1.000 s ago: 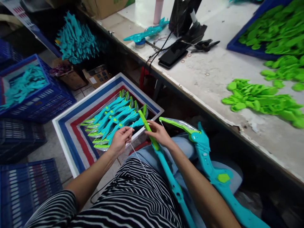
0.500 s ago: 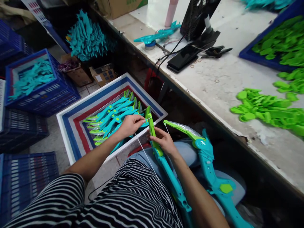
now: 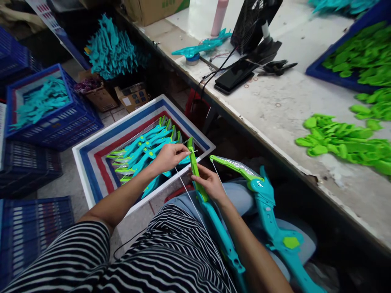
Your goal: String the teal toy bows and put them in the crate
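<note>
A teal toy bow [image 3: 220, 232] with a green limb lies along my lap, tip pointing away from me. My right hand [image 3: 209, 183] is wrapped round its green limb below the tip. At that tip my left hand [image 3: 172, 156] pinches the white string [image 3: 186, 189], whose short end sticks out past the limb. From there the string runs down towards my lap. A second toy bow [image 3: 265, 195], teal with a green limb and a green hexagon, rests across my legs to the right, its own string fixed at the tip.
A white-rimmed crate [image 3: 88, 179] with striped lining holds several toy bows on the left. Blue crates [image 3: 82, 122] stand beyond it. Along the right runs a worktable [image 3: 275, 126] bearing green parts [image 3: 339, 134], a black phone [image 3: 233, 77] and a pink bottle [image 3: 219, 18].
My left hand has shifted slightly right and up at the bow's tip, and the string end now pokes out past the limb. My right hand keeps its hold.
</note>
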The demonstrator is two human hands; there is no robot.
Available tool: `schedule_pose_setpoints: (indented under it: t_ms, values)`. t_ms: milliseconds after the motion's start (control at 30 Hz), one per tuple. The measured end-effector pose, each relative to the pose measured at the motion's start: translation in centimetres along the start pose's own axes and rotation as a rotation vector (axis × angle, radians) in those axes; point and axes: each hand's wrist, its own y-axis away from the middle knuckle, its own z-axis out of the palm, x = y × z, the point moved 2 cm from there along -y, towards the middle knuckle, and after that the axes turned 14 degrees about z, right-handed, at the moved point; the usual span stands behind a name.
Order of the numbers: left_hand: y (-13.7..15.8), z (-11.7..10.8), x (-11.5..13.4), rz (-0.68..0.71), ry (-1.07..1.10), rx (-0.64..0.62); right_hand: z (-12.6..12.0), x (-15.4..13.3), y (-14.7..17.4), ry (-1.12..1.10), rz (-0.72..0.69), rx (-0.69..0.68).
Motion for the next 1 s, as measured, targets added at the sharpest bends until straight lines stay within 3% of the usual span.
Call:
schedule_pose_setpoints:
  t_ms: [133, 233, 400, 600, 867, 1000]
  values:
    - [0.0, 0.6, -0.5, -0.176, 0.329, 0.034, 0.2, 0.3, 0.1, 0.061, -0.056, 0.017]
    - [0.0, 0.9, -0.9, -0.233, 0.490, 0.043, 0.3, -0.3, 0.4, 0.217, -0.160, 0.096]
    - [-0.3, 1.0, -0.9, -0.212, 0.564, 0.031, 0.7, -5.1, 1.2, 0.501, -0.506, 0.386]
    - [-0.8, 1.1, -0.7, -0.210, 0.547, 0.008, 1.2, -10.5, 0.4, 0.756, -0.774, 0.364]
    - [-1.7, 1.9, 0.0, -0.195, 0.556, -0.071, 1.0, -12.4, 0.6, 1.013, -0.815, 0.275]
    - [-2.2, 3.2, 0.1, -0.034, 0.335, 0.086, -1.3, -13.4, 0.4, 0.925, -0.756, 0.400]
